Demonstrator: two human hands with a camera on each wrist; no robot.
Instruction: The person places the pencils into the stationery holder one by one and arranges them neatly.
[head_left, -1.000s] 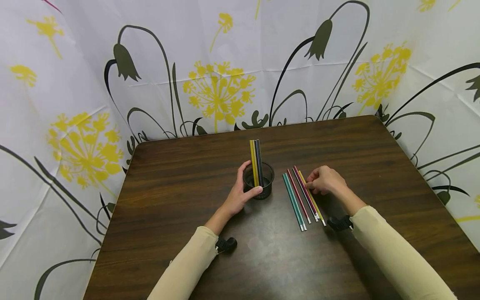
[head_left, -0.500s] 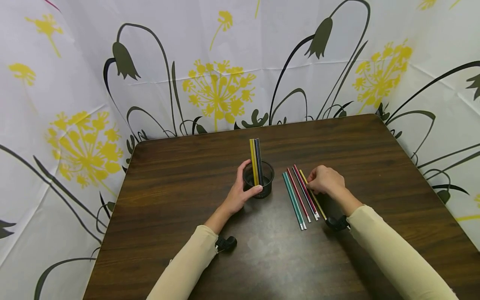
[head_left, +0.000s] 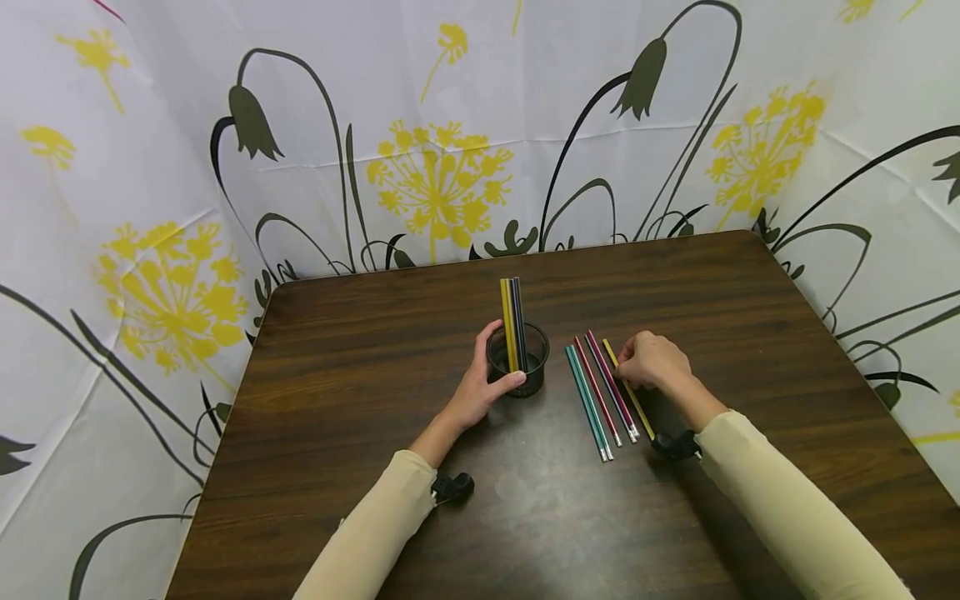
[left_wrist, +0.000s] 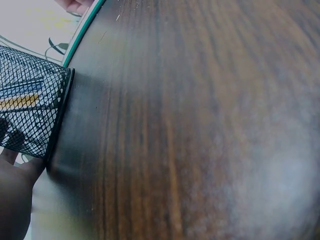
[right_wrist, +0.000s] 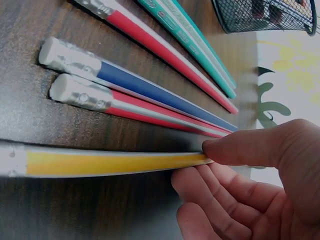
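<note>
My left hand (head_left: 483, 385) grips a black mesh pencil cup (head_left: 534, 379) round its side, thumb at the near rim. Inside the cup stand several pencils (head_left: 510, 325), yellow and dark ones, upright. The mesh wall (left_wrist: 35, 105) shows close up in the left wrist view, with the cup's base on the table. My right hand (head_left: 651, 362) pinches a yellow pencil (right_wrist: 110, 163) between thumb and fingers near its far end. Beside it lie a red pencil (right_wrist: 150, 114) and a blue pencil (right_wrist: 150, 91), close together. Another red pencil (right_wrist: 165, 52) and two green pencils (right_wrist: 187, 42) lie further left.
All this is on a dark wood-grain table (head_left: 360, 367). A white cloth (head_left: 315, 192) with flower prints hangs behind the table and along its sides. Black wrist straps (head_left: 452, 488) sit at both sleeves.
The yellow pencil has shifted right, away from the red and blue pair, with my right hand's fingers on it. The left hand and the cup have stayed in place.
</note>
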